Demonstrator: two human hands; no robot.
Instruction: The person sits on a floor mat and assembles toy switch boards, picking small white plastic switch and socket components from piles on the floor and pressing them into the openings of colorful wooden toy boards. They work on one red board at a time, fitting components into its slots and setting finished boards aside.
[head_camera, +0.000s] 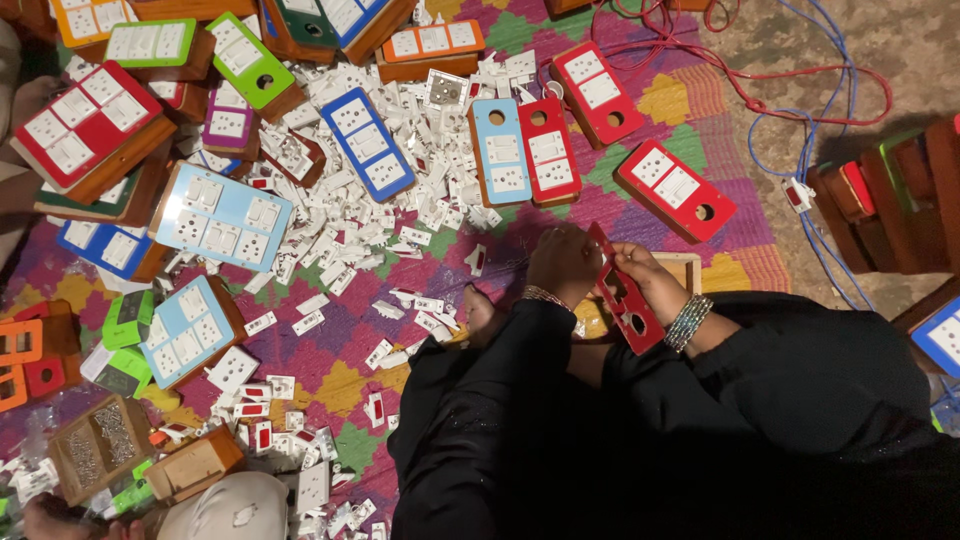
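Hands both on the red switch plate (622, 296), tilted on edge over a wooden box (690, 268): left hand (562, 262) pinches its upper end, right hand (650, 280) grips its middle from the side.

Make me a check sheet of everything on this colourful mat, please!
Surface: patterned woven mat, mostly covered.
Job's things: red faceplate with empty cut-outs, held over an open wooden box.
Clutter: loose white switch parts; finished switch boards in many colours.
Hands: left hand and right hand both grip the faceplate.
Cables: red and blue wires looped at top right.
Surroundings: wooden boxes stacked at right; another person's hand bottom left.
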